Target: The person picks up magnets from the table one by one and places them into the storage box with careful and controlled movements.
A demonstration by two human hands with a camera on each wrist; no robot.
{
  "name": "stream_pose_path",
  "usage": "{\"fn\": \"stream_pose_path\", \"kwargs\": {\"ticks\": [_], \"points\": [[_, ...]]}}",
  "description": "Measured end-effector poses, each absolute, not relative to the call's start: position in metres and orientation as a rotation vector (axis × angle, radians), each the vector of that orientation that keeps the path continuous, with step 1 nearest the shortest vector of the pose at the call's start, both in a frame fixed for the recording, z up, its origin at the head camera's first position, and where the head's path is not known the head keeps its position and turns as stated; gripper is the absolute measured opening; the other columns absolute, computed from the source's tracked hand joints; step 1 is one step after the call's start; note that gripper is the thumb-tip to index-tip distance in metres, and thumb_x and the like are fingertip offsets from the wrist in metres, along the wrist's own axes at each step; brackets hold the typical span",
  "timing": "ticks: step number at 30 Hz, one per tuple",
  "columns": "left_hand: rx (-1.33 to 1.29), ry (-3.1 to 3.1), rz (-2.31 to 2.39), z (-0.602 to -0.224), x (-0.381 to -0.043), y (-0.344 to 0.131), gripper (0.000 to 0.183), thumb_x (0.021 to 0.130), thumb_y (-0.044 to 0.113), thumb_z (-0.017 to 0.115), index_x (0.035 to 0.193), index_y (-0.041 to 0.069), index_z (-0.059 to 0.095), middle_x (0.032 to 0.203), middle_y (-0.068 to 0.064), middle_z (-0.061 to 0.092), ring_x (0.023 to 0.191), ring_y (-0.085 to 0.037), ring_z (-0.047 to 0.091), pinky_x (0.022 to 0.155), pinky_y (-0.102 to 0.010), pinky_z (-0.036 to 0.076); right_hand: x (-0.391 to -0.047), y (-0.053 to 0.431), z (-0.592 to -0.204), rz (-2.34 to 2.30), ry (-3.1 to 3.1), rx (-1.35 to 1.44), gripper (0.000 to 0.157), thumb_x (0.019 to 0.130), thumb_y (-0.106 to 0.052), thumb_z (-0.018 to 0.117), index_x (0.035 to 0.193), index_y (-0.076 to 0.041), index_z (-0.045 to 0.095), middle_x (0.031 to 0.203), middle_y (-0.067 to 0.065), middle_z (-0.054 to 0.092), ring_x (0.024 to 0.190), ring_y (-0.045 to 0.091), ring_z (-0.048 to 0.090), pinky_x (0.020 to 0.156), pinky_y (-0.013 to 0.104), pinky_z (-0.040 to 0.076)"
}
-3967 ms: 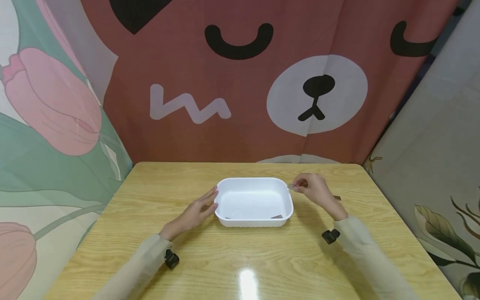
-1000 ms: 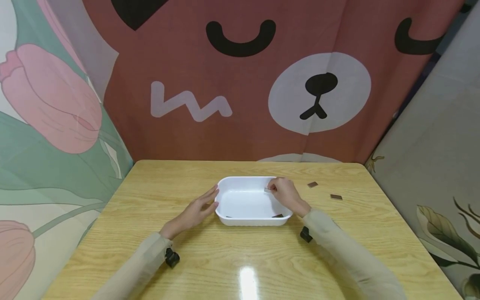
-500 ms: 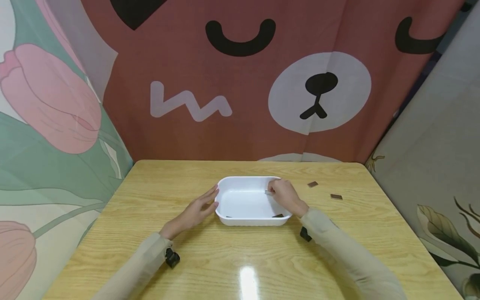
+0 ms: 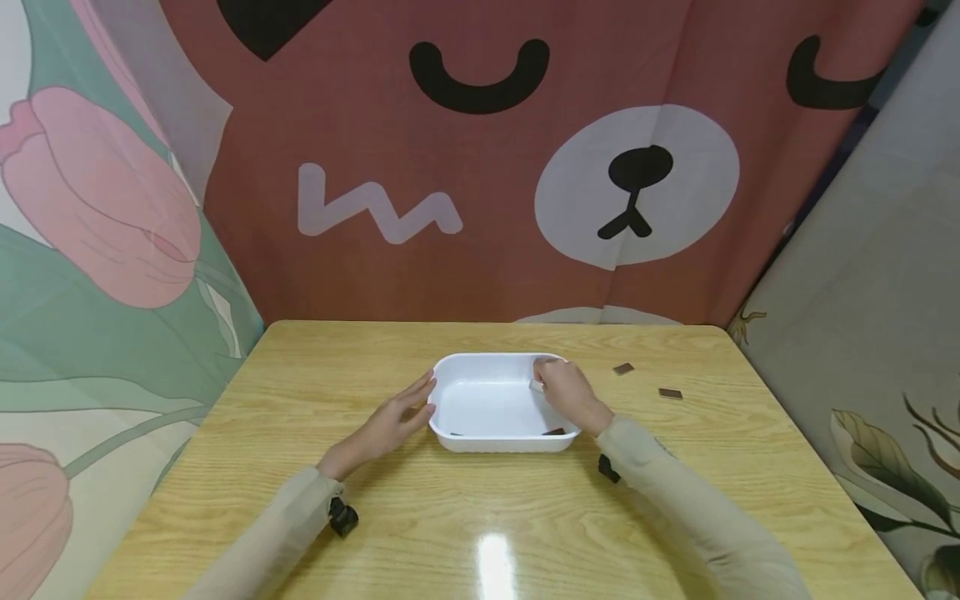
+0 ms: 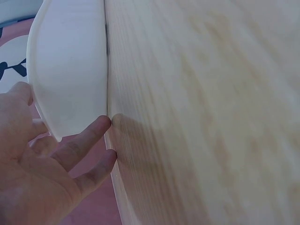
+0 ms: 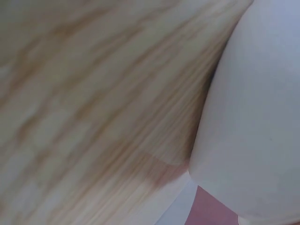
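"What did your right hand (image 4: 567,393) have in it?"

"A pale piece (image 4: 536,386). I had its end pinched, with my fingers curled and the knuckles uppermost. Only a little of it stuck out toward the left: flat, thin and whitish-grey, with a straight edge. My own fingers hid the rest, so I couldn't tell its full outline."

"Where was it?"

"Inside the white tray (image 4: 502,445), near the far right corner. Whether it touched the wall there, I couldn't make out."

"And your left hand (image 4: 381,427)?"

"That one clutched nothing. My fingers were loose and spread, their tips resting against the tray's left side."

"How did the tray look?"

"Smooth, plain white and shallow, a rectangle with rounded corners and a rim that flared out. Behind its near wall, toward the right, a brown piece (image 4: 553,432) showed, dark and flat, partly covered by the rim. Toward the left, just a thin dark sliver (image 4: 456,434) peeked over."

"Anything beyond it?"

"Two small pieces lay apart on the wood-grain table (image 4: 420,533), right of the tray: a farther rectangle (image 4: 623,368) set aslant, and a nearer rectangle (image 4: 671,393) almost level. Both were dark brown with a paler edge. Behind the table hung a reddish-brown curtain (image 4: 480,275) with a bear's face."
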State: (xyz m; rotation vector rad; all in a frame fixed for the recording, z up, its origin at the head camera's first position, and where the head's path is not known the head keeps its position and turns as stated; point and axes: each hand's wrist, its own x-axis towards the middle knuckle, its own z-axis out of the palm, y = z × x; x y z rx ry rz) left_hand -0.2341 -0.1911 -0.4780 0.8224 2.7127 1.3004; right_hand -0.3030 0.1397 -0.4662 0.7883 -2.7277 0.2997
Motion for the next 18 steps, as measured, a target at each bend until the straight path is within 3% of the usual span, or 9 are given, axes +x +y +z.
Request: {"fn": "stream_pose_path", "kwargs": {"ticks": [6, 18], "points": [[0.844, 2.72, 1.303, -0.4787, -0.2336, -0.191, 0.059, 0.105, 0.033, 0.051, 0.152, 0.0, 0.034, 0.162, -0.004, 0.016, 0.144, -0.029, 0.027, 0.104, -0.035, 0.046, -0.3011, 0.1382, -0.4643, 0.248, -2.763, 0.78, 0.024, 0.077, 0.018, 0.06, 0.074, -0.005, 0.062, 0.074, 0.006, 0.061, 0.064, 0.019, 0.057, 0.055, 0.031, 0.053], [0.844, 2.716, 1.305, -0.4777, -0.2326, -0.1908, 0.059, 0.106, 0.033, 0.05, 0.152, 0.001, 0.034, 0.162, -0.003, 0.016, 0.144, -0.028, 0.028, 0.103, -0.033, 0.047, -0.302, 0.1365, -0.4651, 0.189, -2.845, 0.73, 0.023, 0.088, 0.011, 0.061, 0.074, -0.007, 0.062, 0.077, 0.007, 0.063, 0.065, 0.018, 0.057, 0.052, 0.028, 0.051]]}}
